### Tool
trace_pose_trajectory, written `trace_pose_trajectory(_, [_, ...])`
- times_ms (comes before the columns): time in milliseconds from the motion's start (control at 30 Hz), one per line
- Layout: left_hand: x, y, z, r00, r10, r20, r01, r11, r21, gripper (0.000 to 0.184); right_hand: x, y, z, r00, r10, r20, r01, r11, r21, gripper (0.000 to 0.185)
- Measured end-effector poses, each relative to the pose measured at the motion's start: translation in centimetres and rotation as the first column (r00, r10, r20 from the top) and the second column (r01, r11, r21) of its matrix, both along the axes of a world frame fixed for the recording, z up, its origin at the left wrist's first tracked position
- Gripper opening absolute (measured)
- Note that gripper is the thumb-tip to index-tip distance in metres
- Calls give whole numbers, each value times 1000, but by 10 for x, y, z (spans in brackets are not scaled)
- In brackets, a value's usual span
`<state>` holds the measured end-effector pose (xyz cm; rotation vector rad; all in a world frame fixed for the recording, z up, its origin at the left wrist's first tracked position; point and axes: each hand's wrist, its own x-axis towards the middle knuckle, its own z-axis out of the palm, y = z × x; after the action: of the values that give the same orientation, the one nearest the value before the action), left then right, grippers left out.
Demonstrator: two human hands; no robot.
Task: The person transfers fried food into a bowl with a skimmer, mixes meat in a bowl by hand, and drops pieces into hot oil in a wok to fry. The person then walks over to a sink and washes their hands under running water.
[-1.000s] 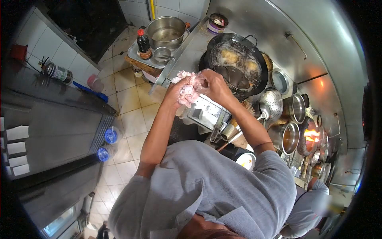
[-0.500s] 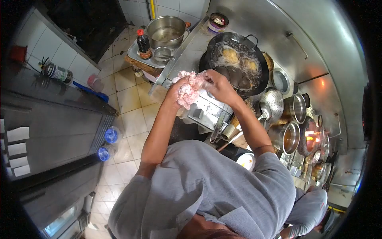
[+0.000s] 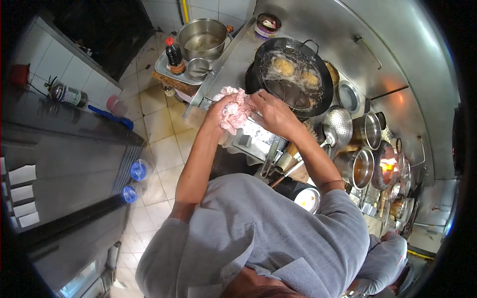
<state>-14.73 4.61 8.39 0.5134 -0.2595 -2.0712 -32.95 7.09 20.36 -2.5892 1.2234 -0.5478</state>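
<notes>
Left fingers (image 3: pixel 224 103) hold lumpy, pale pink meat, whitish in patches (image 3: pixel 234 117).

- Left hand (image 3: pixel 213 115): fingers partly hidden by pink meat (image 3: pixel 233 115).
- Right hand (image 3: pixel 272 113): fingertips blurred, hard to tell from the meat.
- Bottle (image 3: pixel 174 56): label too small to read.
- Co-worker (image 3: pixel 385 264): cut off below.

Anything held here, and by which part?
A lumpy, pale pink mass is held at its left side by the bare left hand. The bare right hand is at its right edge; any grip there is unclear.
</notes>
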Motion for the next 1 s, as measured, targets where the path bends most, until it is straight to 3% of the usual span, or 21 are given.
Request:
trace_pose_trajectory(133, [-2,2,2,999,-10,39,11,1000,-5,26,6,-2,-16,998,-46,-39,43,997,-56,25])
trace_pose_trajectory(233, [3,0,3,991,-77,109,75,997,15,32,3,-4,-14,992,-6,-125,8,1000,16,29])
trace_pose_trajectory(367, [6,1,7,994,-81,78,79,997,26,26,-10,-18,-19,994,104,28,-107,980,170,32])
trace_pose_trajectory(467, [11,-6,-18,985,-168,-28,168,986,-11,35,-17,-28,-28,974,168,150,-205,938,279,36])
trace_pose_trajectory(533, [9,-4,-17,985,-135,-110,139,990,30,36,-18,-28,-34,897,4,441,-302,734,608,30])
trace_pose_trajectory(567, [9,-3,-16,985,-136,-110,140,990,30,36,-20,-26,-35,898,3,441,-301,734,608,30])
trace_pose_trajectory(633, [10,2,1,977,-103,-187,106,994,3,40,-15,-15,-23,802,-347,486,-257,533,806,45])
trace_pose_trajectory(667, [10,4,7,977,-101,-187,104,995,3,40,-15,-17,-29,803,-346,485,-258,533,806,45])
trace_pose_trajectory(733, [10,7,15,967,-74,-245,73,997,-15,36,-17,-20,-44,661,-483,574,-438,372,818,57])
trace_pose_trajectory(767, [9,8,17,967,-74,-246,72,997,-16,36,-18,-19,-50,662,-483,574,-438,372,818,57])
trace_pose_trajectory(833, [7,9,20,960,-15,-280,6,999,-32,38,-12,-11,-54,288,-703,650,-636,367,679,61])
trace_pose_trajectory(867, [8,9,16,960,-15,-280,7,999,-31,38,-8,-8,-56,288,-704,650,-636,367,679,61])
trace_pose_trajectory(933, [9,3,-3,914,-25,-405,-9,997,-82,36,-2,-6,-59,72,-835,545,-605,398,689,58])
trace_pose_trajectory(967, [9,-5,-18,823,-134,-552,45,984,-172,35,-4,-7,-57,71,-835,545,-605,399,690,58])
trace_pose_trajectory(1000, [11,-4,-18,822,-136,-553,46,984,-174,35,-7,-10,-54,29,-807,589,-705,401,584,56])
